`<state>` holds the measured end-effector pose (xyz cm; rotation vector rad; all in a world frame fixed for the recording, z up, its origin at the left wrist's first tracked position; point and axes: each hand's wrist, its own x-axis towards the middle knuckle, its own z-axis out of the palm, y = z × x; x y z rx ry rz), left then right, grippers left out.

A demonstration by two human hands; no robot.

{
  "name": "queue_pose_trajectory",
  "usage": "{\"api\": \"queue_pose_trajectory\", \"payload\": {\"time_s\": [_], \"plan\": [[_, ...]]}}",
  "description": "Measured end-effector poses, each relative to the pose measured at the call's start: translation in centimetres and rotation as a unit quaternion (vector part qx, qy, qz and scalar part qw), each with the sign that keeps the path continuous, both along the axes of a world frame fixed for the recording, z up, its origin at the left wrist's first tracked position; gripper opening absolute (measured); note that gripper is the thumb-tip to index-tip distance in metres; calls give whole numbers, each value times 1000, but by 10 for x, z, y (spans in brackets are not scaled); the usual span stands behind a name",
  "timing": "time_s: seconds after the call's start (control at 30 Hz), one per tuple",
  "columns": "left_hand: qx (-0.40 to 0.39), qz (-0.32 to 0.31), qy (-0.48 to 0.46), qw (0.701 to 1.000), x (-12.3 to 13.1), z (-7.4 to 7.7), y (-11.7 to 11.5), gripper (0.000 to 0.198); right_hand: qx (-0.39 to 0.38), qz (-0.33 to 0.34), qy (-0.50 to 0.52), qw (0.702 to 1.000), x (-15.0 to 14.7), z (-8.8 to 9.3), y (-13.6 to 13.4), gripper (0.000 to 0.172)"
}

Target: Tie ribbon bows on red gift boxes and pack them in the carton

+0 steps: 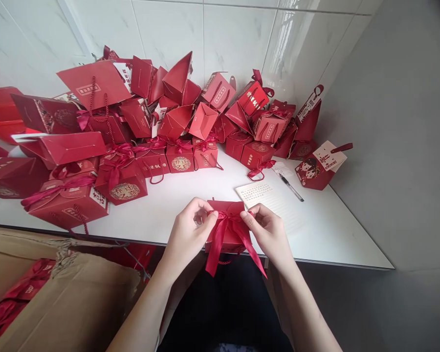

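A small red gift box stands at the table's front edge, directly before me. Across its top runs a dark red ribbon, tied in a bow at the middle, its two tails hanging down the front. My left hand pinches the ribbon's left loop between thumb and fingers. On the other side, my right hand pinches the right loop the same way. Part of each loop is hidden by the fingers. A twisted red cord shows below the box.
Many red gift boxes are piled along the back and left of the white table. A notebook and a pen lie to the right. At lower left, a cardboard carton holds red boxes.
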<state>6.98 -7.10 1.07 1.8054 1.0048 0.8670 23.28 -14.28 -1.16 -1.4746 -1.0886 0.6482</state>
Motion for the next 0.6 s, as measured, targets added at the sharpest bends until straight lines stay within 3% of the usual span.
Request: {"api": "queue_pose_trajectory", "payload": {"time_s": [0.27,0.47,0.6], "plan": [[-41,34,-69,996,6,-12,-1,10,-19,-34,-6,999,-3,-13,2,37],[-26,-70,-9,997,-5,-4,6,16,-28,-50,-34,998,-1,-7,-3,35],[-2,-141,45,989,-13,9,16,15,83,-119,-223,964,-12,13,-20,20]]}}
